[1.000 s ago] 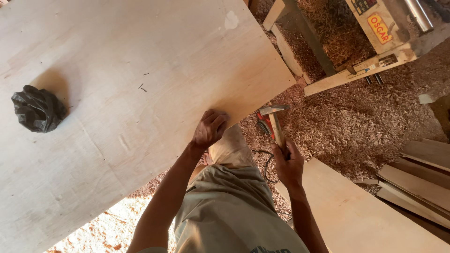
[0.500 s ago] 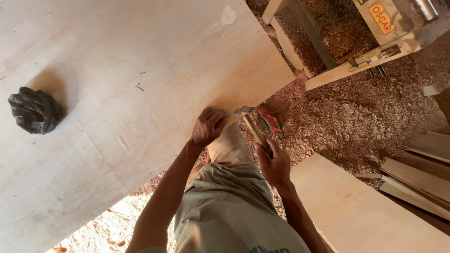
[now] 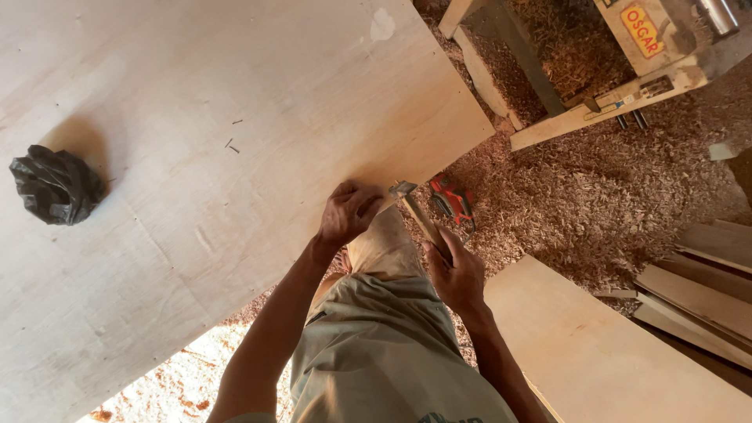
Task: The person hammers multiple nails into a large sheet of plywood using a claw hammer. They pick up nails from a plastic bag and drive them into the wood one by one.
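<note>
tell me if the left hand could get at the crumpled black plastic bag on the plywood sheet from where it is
Probably yes: the left hand rests at the edge of the pale plywood sheet, and only bare board lies between it and the crumpled black plastic bag, though it looks a long stretch.

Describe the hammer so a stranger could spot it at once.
Start at the big pale plywood sheet and follow its near edge to the left hand. Just right of it, the right hand grips the hammer: wooden handle, grey metal head at the sheet's edge, unlike the red tool lying in the shavings.

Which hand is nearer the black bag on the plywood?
Left. The left hand rests on the plywood sheet, right of the black bag; the right hand, gripping the hammer, is farther off.
</note>
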